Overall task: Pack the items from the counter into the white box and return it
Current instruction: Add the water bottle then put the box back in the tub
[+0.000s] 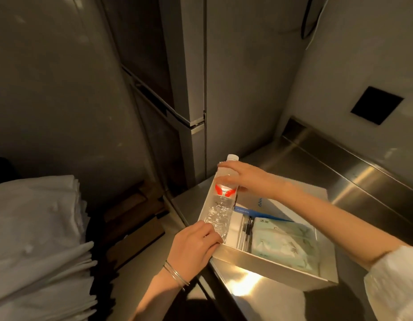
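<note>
A white box (265, 262) sits on the steel counter (316, 163), near its left edge. A clear plastic water bottle (220, 209) with a red label and white cap lies along the box's left wall. My right hand (249, 179) grips the bottle's upper part near the neck. My left hand (196, 249) holds the box's near left corner, its fingers against the bottle's bottom. Inside the box lie a pale green packet (284, 242), a blue-edged flat item (258, 214) and thin pens (246, 230).
A tall steel fridge (189, 77) stands just behind the counter's left end. On the left lies a stack of white folded cloths (38, 239). Cardboard (136, 218) lies on the floor between them. The wall at right carries a dark square patch (377, 105).
</note>
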### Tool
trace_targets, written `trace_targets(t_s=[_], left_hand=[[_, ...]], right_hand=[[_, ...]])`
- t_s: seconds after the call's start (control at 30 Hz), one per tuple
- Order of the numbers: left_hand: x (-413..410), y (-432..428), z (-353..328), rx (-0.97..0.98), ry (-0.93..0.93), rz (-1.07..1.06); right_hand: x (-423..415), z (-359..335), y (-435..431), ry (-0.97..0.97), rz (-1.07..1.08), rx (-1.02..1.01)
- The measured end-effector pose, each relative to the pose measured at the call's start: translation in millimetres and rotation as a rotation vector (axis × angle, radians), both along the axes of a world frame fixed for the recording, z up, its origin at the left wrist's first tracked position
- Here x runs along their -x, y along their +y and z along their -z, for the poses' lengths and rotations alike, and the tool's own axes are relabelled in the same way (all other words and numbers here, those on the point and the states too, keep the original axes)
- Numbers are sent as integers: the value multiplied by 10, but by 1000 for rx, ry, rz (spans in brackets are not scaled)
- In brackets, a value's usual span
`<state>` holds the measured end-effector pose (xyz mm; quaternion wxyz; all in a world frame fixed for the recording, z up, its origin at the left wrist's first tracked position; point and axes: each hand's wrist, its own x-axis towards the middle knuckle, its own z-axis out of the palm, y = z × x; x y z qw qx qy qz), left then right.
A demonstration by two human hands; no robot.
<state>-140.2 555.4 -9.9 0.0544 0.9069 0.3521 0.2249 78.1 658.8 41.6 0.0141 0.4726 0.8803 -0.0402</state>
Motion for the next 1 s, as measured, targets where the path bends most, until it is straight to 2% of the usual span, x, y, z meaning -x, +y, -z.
trace_targets(t_s=[0.07, 0.1, 0.27, 0.37, 0.5, 0.63, 0.73, 0.83, 1.0], left_hand=[[-10, 21, -4, 13, -6, 16], [-10, 33, -1, 14, -13, 27], [-4, 91, 16, 17, -29, 66], [-56, 92, 73, 27, -28, 116], [-224, -13, 186, 27, -67, 159], [-299, -102, 294, 4, -106, 110], [-297, -144, 331, -6, -112, 77], [-304, -178, 328, 4, -120, 46], [-358, -278, 283, 61, -56, -42]], right_hand=[[-84, 65, -218, 157, 124, -44], [-131, 76, -353, 239, 183, 3], [-403, -20, -1224, 411, 390, 118], [-489, -27, -1850, 411, 534, 235], [-409, 181, -2366, 361, 707, 232], [-206, 472, -2473, 378, 861, 5], [-117, 673, -2406, 192, 865, -198], [-69, 731, -2366, 92, 908, -306], [-26, 769, -2354, 120, 942, -373]])
